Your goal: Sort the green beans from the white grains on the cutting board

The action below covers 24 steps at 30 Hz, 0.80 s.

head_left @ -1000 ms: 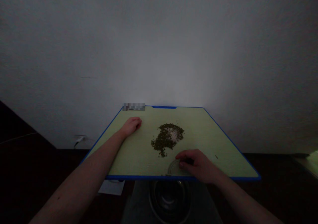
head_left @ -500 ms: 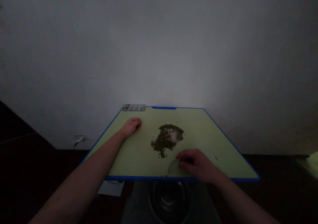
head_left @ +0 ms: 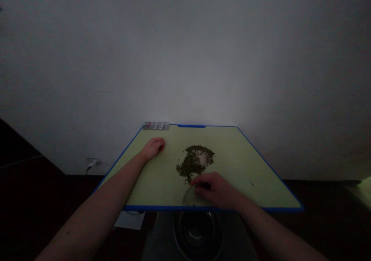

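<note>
While your left hand (head_left: 153,147) curls closed, your right hand (head_left: 215,190) holds the clear dish (head_left: 188,195) near you on the tabletop (head_left: 234,149), so pinch its rim, as it's likely light and slippery.

Clear curved piece (head_left: 186,194) was partly hidden by right hand (head_left: 215,190), forearms (head_left: 87,214) were cut below, pixelated strip (head_left: 156,126) was unreadable.

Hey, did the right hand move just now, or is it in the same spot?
Yes, the right hand moved left along the board's near blue edge, closer to the greenish pile.
</note>
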Tool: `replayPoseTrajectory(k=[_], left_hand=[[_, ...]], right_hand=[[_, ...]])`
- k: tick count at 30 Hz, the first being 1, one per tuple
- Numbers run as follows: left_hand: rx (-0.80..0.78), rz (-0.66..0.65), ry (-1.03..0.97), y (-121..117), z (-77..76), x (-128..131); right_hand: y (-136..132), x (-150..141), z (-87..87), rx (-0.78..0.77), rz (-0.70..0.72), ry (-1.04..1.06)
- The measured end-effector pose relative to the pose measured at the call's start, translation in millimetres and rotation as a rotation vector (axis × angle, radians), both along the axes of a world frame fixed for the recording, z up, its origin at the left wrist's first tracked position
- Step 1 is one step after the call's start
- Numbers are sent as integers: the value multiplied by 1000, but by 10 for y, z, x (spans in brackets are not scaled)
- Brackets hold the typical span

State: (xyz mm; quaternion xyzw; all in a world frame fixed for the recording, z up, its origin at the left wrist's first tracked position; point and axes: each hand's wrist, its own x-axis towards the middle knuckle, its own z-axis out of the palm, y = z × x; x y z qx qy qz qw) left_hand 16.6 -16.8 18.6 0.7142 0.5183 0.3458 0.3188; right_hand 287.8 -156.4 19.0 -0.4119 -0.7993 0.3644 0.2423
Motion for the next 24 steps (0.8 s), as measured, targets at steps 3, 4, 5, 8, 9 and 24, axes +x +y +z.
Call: replayPoseTrajectory(k=[3, 4, 5, 8, 9, 24], left_hand=[[-11, 12, 1, -6, 10, 9], [-18, 17, -3, -5, 9, 9], [-22, 19, -7, -4, 5, 6], [-19, 9, -16, 9, -21, -9], [-16, 8, -17, 16, -32, -16], [-17, 10, -21, 33, -43, -29]], right_hand=[[-9, 53, -28, -16, -16, 3], [-14, 69, -31, -24, -19, 4], [-21, 83, -32, -36, -22, 3], [-43, 115, -25, -51, -43, -6], [-50, 123, -23, -47, -52, -10], [-111, 271, -29, -55, -95, 4]])
